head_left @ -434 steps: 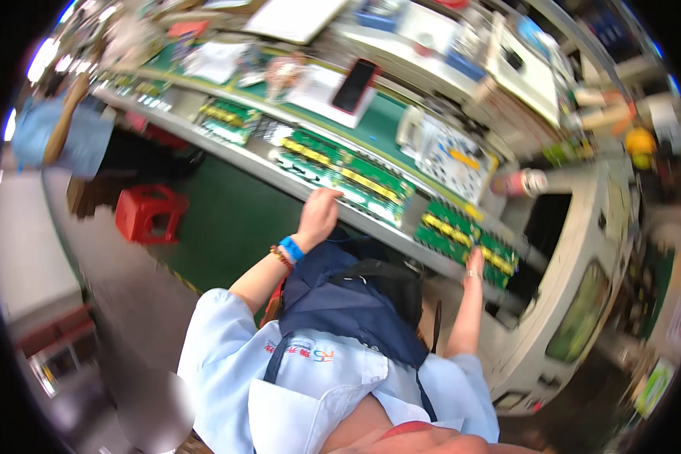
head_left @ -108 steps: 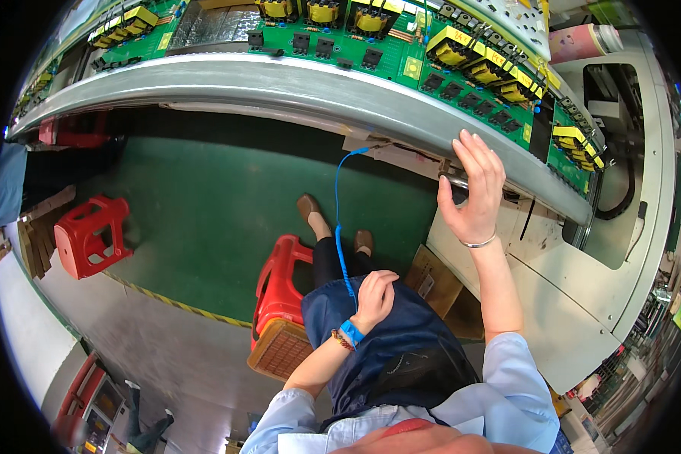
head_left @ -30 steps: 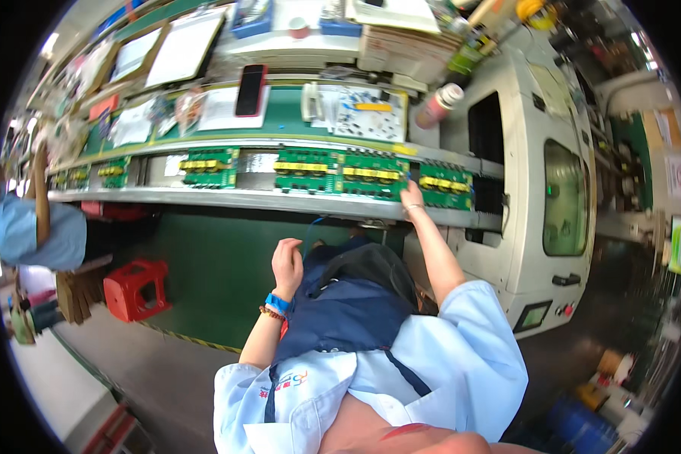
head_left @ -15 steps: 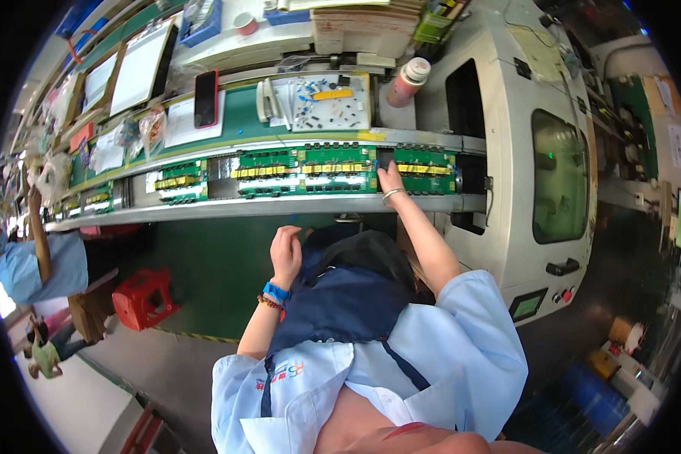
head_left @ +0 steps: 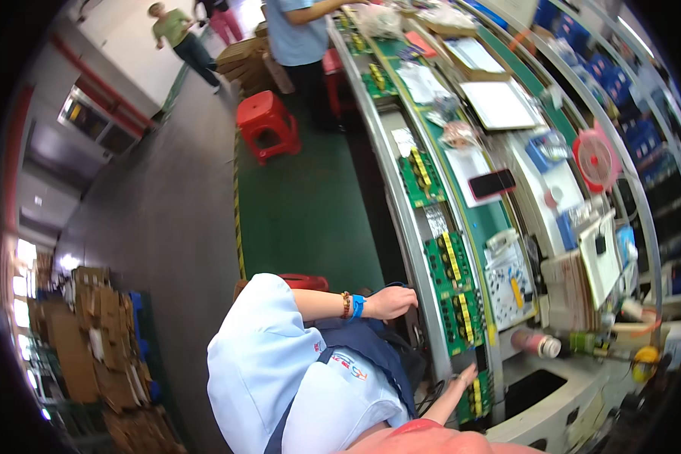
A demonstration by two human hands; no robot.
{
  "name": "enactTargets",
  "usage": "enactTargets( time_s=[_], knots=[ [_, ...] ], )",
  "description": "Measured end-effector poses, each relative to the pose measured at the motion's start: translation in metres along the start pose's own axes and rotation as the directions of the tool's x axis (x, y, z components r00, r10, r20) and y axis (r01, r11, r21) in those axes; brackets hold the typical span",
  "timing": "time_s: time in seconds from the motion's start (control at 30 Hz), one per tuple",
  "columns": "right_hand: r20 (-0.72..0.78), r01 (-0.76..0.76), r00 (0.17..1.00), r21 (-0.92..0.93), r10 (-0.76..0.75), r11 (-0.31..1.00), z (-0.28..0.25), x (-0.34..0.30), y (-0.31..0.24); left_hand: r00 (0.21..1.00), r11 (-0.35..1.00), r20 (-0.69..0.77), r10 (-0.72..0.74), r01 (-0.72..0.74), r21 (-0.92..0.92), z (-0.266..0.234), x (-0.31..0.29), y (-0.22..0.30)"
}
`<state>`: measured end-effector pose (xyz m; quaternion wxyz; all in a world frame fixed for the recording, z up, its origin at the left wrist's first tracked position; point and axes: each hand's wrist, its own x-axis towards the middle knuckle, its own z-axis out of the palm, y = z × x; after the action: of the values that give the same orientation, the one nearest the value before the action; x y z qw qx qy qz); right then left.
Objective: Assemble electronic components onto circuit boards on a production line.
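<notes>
Head view: beside fingers of bare right hand (head_left: 464, 379), green rectangular circuit board (head_left: 477, 399) with yellow components; probably light, stiff, fragile: hold by edges. Cannot tell grip there or at bare left hand (head_left: 392, 303).

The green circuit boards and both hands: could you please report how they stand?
Left hand beside metal rail, contact unclear. Right hand by the gap between two green circuit boards. Right hand partly covering nearest board.

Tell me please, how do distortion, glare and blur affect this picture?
Head view, upper right: the metal pole looks bowed, likely fisheye distortion; head view, far left: the bright patch is washed out; head view, work area: the green circuit boards look soft, but the left hand and right hand are recognisable.
</notes>
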<state>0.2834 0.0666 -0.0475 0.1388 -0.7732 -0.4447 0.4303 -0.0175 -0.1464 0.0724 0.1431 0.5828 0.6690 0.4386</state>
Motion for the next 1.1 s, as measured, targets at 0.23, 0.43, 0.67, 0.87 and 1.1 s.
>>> enactTargets(
  time_s=[0.23,0.43,0.67,0.87,1.1],
  knots=[
    [0.090,0.136,0.987,-0.057,-0.130,0.989,0.037,0.068,-0.061,0.997,0.999,-0.076,0.008,-0.004,0.046,0.001,0.000,-0.006],
    [0.144,0.178,0.973,0.016,-0.178,0.984,0.047,0.092,-0.095,0.999,0.999,-0.032,-0.018,0.019,0.033,-0.006,-0.004,-0.002],
    [-0.043,-0.074,0.995,0.222,0.085,0.972,-0.096,0.020,0.043,0.995,0.997,0.051,-0.080,0.079,0.024,-0.014,0.013,-0.002],
    [0.274,0.379,0.892,-0.026,-0.358,0.925,-0.012,0.007,0.032,0.994,0.997,0.105,-0.011,0.019,-0.070,0.006,0.031,0.004],
    [0.258,0.368,0.902,-0.042,-0.346,0.929,-0.007,-0.018,0.006,0.987,0.996,0.155,0.046,-0.033,-0.083,0.030,0.051,0.018]
  ],
)
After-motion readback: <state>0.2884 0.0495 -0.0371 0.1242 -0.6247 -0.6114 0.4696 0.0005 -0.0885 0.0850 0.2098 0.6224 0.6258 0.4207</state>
